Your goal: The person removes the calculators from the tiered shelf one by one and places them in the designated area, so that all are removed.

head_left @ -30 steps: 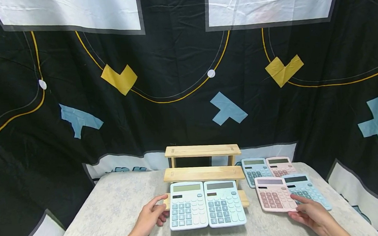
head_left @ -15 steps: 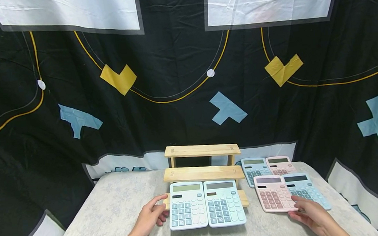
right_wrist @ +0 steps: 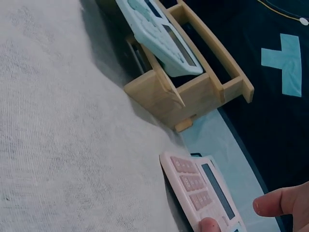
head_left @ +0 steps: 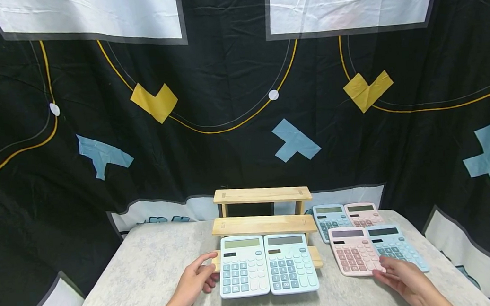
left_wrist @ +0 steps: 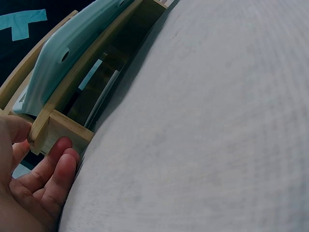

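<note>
Two pale blue calculators, the left one (head_left: 243, 266) and the right one (head_left: 291, 262), lean back side by side on the lowest tier of the wooden rack (head_left: 264, 225). On the right one's keys the digits 1, 2, 3 and a 00 can be read; any brand print is too small. The left hand (head_left: 194, 280) pinches the left end of the rack's bottom tier, fingers bent. The right hand (head_left: 403, 279) is at the lower right corner of the near pink calculator (head_left: 354, 251), one fingertip touching it; whether it grasps it, I cannot tell. That calculator lies on the table (head_left: 143, 278) right of the rack, beside a near blue calculator (head_left: 397, 251). Behind them lie a far blue calculator (head_left: 333, 223) and a far pink calculator (head_left: 363, 216). Blue lettering (head_left: 157, 219) on the cloth behind the table is partly cut off and unreadable.
</note>
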The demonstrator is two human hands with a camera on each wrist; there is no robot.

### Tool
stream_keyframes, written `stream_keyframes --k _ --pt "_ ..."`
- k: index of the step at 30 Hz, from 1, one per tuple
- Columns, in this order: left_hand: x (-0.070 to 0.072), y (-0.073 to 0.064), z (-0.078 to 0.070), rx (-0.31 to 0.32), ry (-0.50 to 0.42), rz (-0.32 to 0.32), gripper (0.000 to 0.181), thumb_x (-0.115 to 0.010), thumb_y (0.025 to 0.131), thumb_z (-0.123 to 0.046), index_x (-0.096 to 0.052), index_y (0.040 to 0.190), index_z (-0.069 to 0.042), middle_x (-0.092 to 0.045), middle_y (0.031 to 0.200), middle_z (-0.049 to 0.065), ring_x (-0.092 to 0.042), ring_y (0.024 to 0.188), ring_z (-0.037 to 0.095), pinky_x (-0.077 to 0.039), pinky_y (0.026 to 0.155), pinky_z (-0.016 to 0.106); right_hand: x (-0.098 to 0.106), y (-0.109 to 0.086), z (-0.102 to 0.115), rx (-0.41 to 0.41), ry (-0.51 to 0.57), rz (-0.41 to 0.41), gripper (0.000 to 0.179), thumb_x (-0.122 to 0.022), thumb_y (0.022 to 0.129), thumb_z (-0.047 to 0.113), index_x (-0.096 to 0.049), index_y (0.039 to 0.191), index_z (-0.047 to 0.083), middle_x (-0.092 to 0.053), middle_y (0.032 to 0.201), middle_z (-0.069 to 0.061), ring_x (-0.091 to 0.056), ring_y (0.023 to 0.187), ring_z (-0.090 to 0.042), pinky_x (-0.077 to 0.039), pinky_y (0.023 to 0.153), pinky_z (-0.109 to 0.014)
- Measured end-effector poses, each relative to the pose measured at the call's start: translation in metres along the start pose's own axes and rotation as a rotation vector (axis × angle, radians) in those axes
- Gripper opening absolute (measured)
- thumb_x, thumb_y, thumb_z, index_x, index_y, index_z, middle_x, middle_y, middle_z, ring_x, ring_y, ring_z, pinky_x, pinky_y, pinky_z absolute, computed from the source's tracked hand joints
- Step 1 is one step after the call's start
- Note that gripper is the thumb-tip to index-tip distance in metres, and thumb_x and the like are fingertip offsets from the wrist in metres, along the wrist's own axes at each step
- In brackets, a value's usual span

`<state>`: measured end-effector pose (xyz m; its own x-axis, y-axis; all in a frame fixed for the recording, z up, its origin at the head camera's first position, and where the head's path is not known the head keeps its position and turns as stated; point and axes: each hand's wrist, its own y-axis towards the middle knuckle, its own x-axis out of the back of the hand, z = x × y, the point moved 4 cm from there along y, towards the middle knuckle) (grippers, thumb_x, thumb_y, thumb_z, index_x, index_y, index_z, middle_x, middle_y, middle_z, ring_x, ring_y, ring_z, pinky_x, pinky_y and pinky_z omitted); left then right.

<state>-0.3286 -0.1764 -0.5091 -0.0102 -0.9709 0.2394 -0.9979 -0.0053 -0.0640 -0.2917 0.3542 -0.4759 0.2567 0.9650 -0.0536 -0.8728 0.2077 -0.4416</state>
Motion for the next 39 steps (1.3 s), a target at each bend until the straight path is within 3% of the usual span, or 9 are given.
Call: stream_keyframes --k 4,8,11,14,17,20,24,28,39 --pt "-0.001 0.0 -0.001 -0.002 0.001 0.009 0.043 -0.057 0.101 -0.02 -0.054 0.143 -0.008 -0.073 0.085 0.008 -0.063 0.07 0.021 -0.055 0.059 0.032 -0.003 -0.003 -0.002 0.0 -0.097 0.005 0.074 -0.047 0.097 0.004 -0.004 0.154 -0.014 -0.015 0.155 -0.04 -0.056 0.113 -0.035 -0.054 0.099 -0.035" --pt "-0.001 -0.001 -0.002 -0.013 -0.006 0.017 0.044 -0.058 0.101 -0.021 -0.055 0.143 -0.008 -0.073 0.085 0.008 -0.063 0.069 0.021 -0.055 0.058 0.032 -0.004 -0.006 -0.005 0.022 -0.252 0.005 0.072 -0.046 0.102 0.015 -0.006 0.155 -0.012 -0.012 0.158 -0.038 -0.04 0.132 -0.045 -0.039 0.114 -0.048" --pt "-0.001 -0.001 -0.002 -0.019 -0.004 0.024 0.044 -0.058 0.101 -0.022 -0.055 0.143 -0.009 -0.073 0.086 0.008 -0.063 0.07 0.021 -0.055 0.058 0.032 -0.002 -0.007 -0.006 0.049 -0.293 -0.035 0.069 -0.045 0.1 0.012 -0.011 0.154 -0.014 -0.018 0.155 -0.039 -0.054 0.122 -0.04 -0.043 0.11 -0.051" --pt "0.0 -0.002 -0.003 -0.018 -0.001 0.024 0.044 -0.058 0.101 -0.023 -0.055 0.143 -0.01 -0.073 0.086 0.008 -0.064 0.07 0.021 -0.055 0.058 0.031 0.001 -0.008 -0.008 0.035 -0.29 -0.088 0.065 -0.043 0.098 0.007 -0.016 0.152 -0.015 -0.024 0.15 -0.039 -0.064 0.102 -0.03 -0.055 0.095 -0.041" --pt "0.0 -0.002 -0.003 -0.017 0.005 0.027 0.045 -0.058 0.101 -0.024 -0.054 0.143 -0.01 -0.073 0.086 0.008 -0.064 0.07 0.02 -0.055 0.059 0.031 0.002 -0.01 -0.014 -0.01 -0.284 -0.083 0.065 -0.043 0.1 0.006 -0.013 0.152 -0.016 -0.024 0.147 -0.039 -0.065 0.094 -0.024 -0.058 0.087 -0.034" --pt "0.001 -0.003 -0.003 -0.016 -0.006 0.021 0.044 -0.059 0.1 -0.023 -0.055 0.142 -0.01 -0.073 0.086 0.008 -0.064 0.07 0.02 -0.055 0.058 0.032 0.001 -0.012 -0.019 -0.026 -0.238 -0.021 0.07 -0.046 0.099 0.004 -0.007 0.152 -0.017 -0.023 0.145 -0.041 -0.067 0.094 -0.024 -0.058 0.091 -0.035" --pt "0.002 -0.002 -0.003 -0.016 -0.012 0.018 0.043 -0.059 0.1 -0.023 -0.056 0.142 -0.009 -0.073 0.086 0.009 -0.063 0.069 0.02 -0.055 0.058 0.032 -0.001 -0.012 -0.02 -0.014 -0.163 0.028 0.074 -0.049 0.097 0.0 -0.004 0.153 -0.017 -0.035 0.138 -0.042 -0.071 0.093 -0.024 -0.057 0.094 -0.038" --pt "0.002 -0.002 -0.002 -0.01 -0.004 0.025 0.044 -0.058 0.101 -0.022 -0.055 0.142 -0.009 -0.073 0.086 0.008 -0.063 0.07 0.02 -0.055 0.059 0.031 -0.002 -0.011 -0.018 -0.017 -0.115 0.015 0.073 -0.047 0.096 -0.004 -0.002 0.153 -0.016 -0.042 0.133 -0.042 -0.072 0.091 -0.024 -0.057 0.093 -0.039" --pt "0.0 -0.003 -0.003 -0.015 -0.01 0.019 0.044 -0.06 0.1 -0.023 -0.056 0.142 -0.01 -0.073 0.085 0.008 -0.064 0.07 0.021 -0.055 0.058 0.031 0.006 -0.009 -0.02 -0.006 -0.141 0.008 0.073 -0.048 0.1 0.005 -0.001 0.154 -0.014 -0.025 0.147 -0.042 -0.071 0.092 -0.02 -0.057 0.093 -0.037"
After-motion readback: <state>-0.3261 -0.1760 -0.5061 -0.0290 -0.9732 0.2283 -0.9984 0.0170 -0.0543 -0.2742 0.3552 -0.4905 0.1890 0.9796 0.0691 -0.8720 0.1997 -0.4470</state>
